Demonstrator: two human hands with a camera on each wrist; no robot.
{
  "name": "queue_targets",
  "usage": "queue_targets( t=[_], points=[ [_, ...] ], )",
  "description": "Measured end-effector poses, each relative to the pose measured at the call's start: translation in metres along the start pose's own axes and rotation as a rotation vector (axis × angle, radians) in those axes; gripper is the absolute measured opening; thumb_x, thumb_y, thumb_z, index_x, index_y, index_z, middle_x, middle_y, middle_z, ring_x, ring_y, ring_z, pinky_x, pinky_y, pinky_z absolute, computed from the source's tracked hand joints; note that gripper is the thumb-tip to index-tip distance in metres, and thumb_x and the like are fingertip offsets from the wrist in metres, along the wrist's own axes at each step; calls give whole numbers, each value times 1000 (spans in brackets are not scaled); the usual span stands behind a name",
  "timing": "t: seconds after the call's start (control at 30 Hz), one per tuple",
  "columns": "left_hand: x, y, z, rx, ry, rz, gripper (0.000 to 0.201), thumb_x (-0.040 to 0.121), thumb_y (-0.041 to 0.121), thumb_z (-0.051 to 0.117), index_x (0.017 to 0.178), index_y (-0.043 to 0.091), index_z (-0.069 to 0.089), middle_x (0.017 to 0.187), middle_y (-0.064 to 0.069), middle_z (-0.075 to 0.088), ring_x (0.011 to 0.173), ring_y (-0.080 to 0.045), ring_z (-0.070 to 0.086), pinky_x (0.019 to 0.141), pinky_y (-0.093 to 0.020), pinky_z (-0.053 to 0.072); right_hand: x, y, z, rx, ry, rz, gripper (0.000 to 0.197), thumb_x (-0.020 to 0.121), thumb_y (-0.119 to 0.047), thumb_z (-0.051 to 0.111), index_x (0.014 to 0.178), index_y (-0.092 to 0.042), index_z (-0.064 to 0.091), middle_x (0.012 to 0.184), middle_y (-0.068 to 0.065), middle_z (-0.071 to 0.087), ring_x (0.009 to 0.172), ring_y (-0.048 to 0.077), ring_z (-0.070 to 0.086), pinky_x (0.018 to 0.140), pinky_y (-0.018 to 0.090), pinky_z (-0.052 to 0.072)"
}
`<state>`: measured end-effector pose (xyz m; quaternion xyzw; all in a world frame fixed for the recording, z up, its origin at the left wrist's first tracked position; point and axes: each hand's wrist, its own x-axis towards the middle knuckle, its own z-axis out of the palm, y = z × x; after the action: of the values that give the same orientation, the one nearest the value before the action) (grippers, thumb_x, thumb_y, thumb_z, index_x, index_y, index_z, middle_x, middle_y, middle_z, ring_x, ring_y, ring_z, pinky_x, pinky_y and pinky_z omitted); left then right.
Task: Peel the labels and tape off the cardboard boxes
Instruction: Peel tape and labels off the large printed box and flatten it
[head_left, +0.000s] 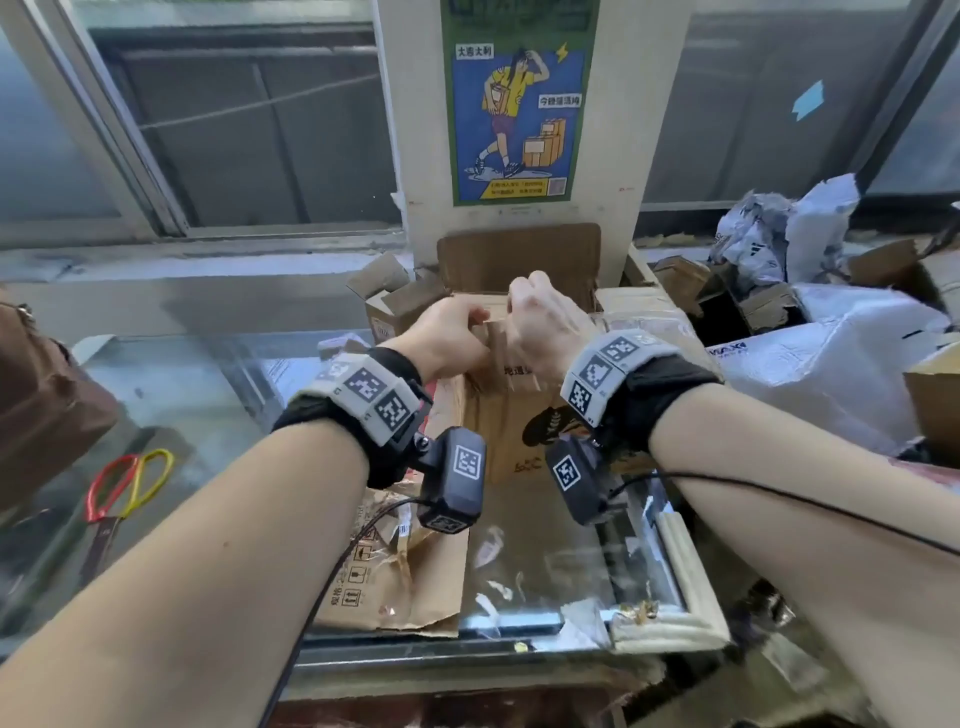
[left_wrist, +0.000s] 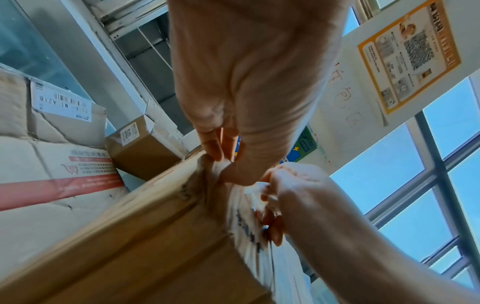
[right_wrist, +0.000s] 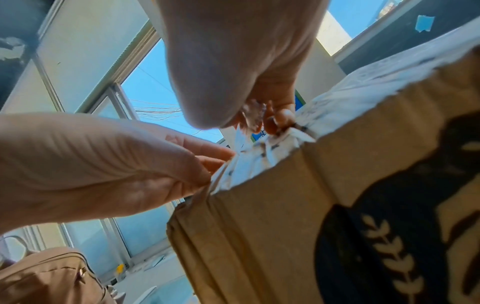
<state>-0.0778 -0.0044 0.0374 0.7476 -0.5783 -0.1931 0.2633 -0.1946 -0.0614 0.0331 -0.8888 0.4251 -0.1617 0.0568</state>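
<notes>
A brown cardboard box (head_left: 514, 431) with a black wheat-ear logo stands upright on the glass counter; it also shows in the left wrist view (left_wrist: 130, 246) and the right wrist view (right_wrist: 285, 226). A torn, wrinkled white label (left_wrist: 246, 216) (right_wrist: 259, 162) runs over its top edge. My left hand (head_left: 452, 332) (left_wrist: 221, 164) pinches the label's edge at the box's top corner. My right hand (head_left: 540, 317) (right_wrist: 259, 117), close beside it, pinches a crumpled, lifted piece of the same label with clear tape. In the head view both sets of fingertips are hidden behind the hands.
Scissors (head_left: 124, 483) with red and yellow handles lie at the left of the glass counter (head_left: 545, 571). Flattened cardboard (head_left: 400, 582) lies in front of the box. Small boxes (head_left: 395, 301) stand behind, and boxes and plastic mail bags (head_left: 831, 364) are piled at the right. A brown bag (head_left: 41, 395) sits far left.
</notes>
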Motion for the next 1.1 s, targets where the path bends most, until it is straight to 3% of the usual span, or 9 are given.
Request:
queue_targets(
  t=[0.1,0.2,0.27,0.4,0.5,0.7,0.83,0.93,1.1],
  points=[
    [0,5,5,1,-86,-28,34,74,19,67,107,10,66,104,-11,67,101,-28,60,88,-40,52,4,2,-1,15,-120,48,37,92,-31,44,115,-2,43,117,17,43,102,35,53,77,37,39],
    [2,7,9,102,-190,-68,81,54,45,80,128,24,53,120,-3,54,117,-23,46,101,-41,44,9,2,-7,-22,-210,104,47,91,-39,46,122,-4,39,124,18,43,111,34,52,87,40,42],
    [1,6,14,184,-210,-37,97,55,49,87,139,28,41,128,-1,43,124,-22,33,107,-39,35,10,6,-7,-82,-214,100,48,92,-44,44,121,-6,41,123,17,48,107,33,55,81,37,42],
    [0,2,25,241,-140,47,94,60,44,87,137,22,39,137,-3,37,129,-23,25,108,-37,29,4,11,-8,-245,-209,37,46,96,-47,33,113,-8,50,107,11,63,82,27,54,68,33,40],
    [1,-4,27,264,-196,73,97,65,45,84,142,16,32,145,-6,33,137,-23,22,114,-36,24,0,12,-4,-312,-197,56,52,94,-53,31,109,-13,61,103,9,66,90,28,60,69,31,40],
    [-2,-14,27,216,-192,142,88,67,39,83,138,16,36,136,-4,40,131,-22,35,110,-37,32,2,10,-9,-4,-293,151,38,95,-44,45,79,-14,62,85,6,62,78,24,57,62,27,42],
    [-4,-12,14,138,-159,180,85,58,29,86,131,21,44,113,3,53,109,-18,54,92,-34,50,-1,2,-21,217,-264,243,33,94,-35,51,86,-7,68,75,5,62,71,22,58,57,25,42],
    [-1,-10,-1,148,-217,214,100,55,28,90,140,23,36,124,2,51,115,-18,51,99,-38,46,-3,-4,-31,257,-227,258,34,94,-30,51,95,-1,68,84,10,65,80,25,62,70,31,48],
    [0,-11,-8,271,-322,175,99,61,30,89,140,23,30,127,4,47,115,-14,47,101,-34,43,-10,-5,-19,239,-211,249,34,95,-29,49,97,-4,71,88,9,66,81,22,62,69,29,46]
  ],
)
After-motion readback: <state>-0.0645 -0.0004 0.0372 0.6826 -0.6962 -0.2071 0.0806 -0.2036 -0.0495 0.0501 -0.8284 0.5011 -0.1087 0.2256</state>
